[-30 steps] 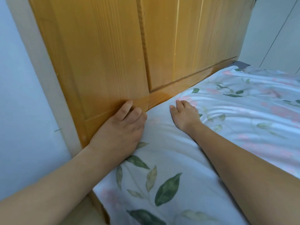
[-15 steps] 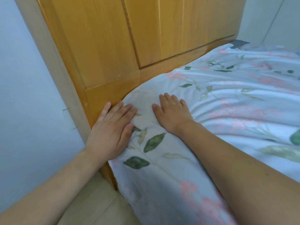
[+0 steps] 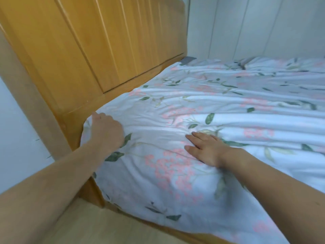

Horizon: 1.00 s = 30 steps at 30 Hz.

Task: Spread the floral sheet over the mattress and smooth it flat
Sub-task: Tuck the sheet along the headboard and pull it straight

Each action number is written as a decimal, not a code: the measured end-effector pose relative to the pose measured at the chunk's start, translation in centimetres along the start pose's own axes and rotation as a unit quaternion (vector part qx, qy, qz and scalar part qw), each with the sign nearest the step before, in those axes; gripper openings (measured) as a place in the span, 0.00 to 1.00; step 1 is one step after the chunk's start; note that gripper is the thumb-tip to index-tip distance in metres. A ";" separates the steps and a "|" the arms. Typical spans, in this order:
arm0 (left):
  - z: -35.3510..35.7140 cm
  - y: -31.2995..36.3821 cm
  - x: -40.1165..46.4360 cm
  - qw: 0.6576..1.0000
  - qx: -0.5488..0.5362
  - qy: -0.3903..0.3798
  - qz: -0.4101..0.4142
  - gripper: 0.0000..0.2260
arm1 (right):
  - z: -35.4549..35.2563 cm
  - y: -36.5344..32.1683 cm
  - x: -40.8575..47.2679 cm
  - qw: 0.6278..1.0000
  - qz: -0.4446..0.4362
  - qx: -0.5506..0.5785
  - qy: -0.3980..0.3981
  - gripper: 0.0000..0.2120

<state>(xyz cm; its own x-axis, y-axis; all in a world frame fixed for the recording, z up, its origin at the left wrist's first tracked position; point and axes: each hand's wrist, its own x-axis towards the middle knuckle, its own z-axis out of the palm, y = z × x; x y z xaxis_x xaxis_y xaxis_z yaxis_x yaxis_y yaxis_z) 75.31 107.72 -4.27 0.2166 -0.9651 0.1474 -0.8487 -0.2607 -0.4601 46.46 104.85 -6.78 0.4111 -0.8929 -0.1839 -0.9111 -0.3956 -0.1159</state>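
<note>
The floral sheet (image 3: 202,106) lies across the mattress, white with pink blossoms and green leaves, rippled in long creases toward the far pale wall (image 3: 255,27). The wooden headboard (image 3: 91,50) rises along the sheet's left edge, with a grey patch (image 3: 189,60) showing at the far corner. The left hand (image 3: 107,131) sits at the near corner by the headboard, fingers curled under, though whether they pinch cloth I can't tell. The right hand (image 3: 205,148) presses flat on the sheet, fingers straight and together. Pale floor (image 3: 91,226) below.
</note>
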 end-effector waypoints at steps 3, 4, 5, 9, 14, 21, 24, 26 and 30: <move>-5.4 5.6 -3.3 0.960 -0.213 0.015 0.181 0.14 | -0.9 2.5 -4.6 0.997 0.074 0.025 -0.015 0.33; -6.3 7.4 -5.2 0.934 -0.233 0.034 0.269 0.13 | -1.2 3.3 -6.0 0.994 0.101 0.033 -0.008 0.33; -7.0 9.0 -7.2 0.909 -0.224 0.059 0.346 0.14 | -1.4 4.0 -7.5 0.991 0.129 0.036 0.007 0.32; -7.3 13.2 -10.6 0.873 -0.083 0.140 0.459 0.18 | -2.3 5.8 -13.9 0.977 0.212 -0.027 -0.018 0.33; -7.7 14.4 -10.2 0.874 -0.017 0.092 0.477 0.06 | -2.1 4.0 -16.7 0.950 0.217 -0.213 -0.076 0.18; -8.5 11.2 -10.7 0.864 -0.066 -0.047 0.497 0.08 | -3.1 0.2 -16.4 0.940 0.176 -0.222 -0.191 0.14; -7.8 10.3 -11.0 0.853 -0.108 -0.101 0.501 0.09 | -4.1 -1.9 -16.6 0.933 0.159 -0.246 -0.210 0.14; -7.6 9.5 -10.7 0.860 -0.124 -0.116 0.480 0.07 | -4.6 -2.7 -16.1 0.918 0.167 -0.233 -0.275 0.15; -5.6 6.3 -8.8 0.936 0.008 -0.057 0.347 0.13 | -3.8 -4.8 -12.6 0.941 0.139 -0.097 -0.293 0.12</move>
<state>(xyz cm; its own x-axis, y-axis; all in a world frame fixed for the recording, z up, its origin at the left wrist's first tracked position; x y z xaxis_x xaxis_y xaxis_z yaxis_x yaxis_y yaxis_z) 65.34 114.75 -3.59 -0.3344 -0.8980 -0.2859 -0.7960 0.4315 -0.4244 45.54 117.13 -0.19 0.0494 -0.7180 -0.6943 -0.9510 -0.2462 0.1870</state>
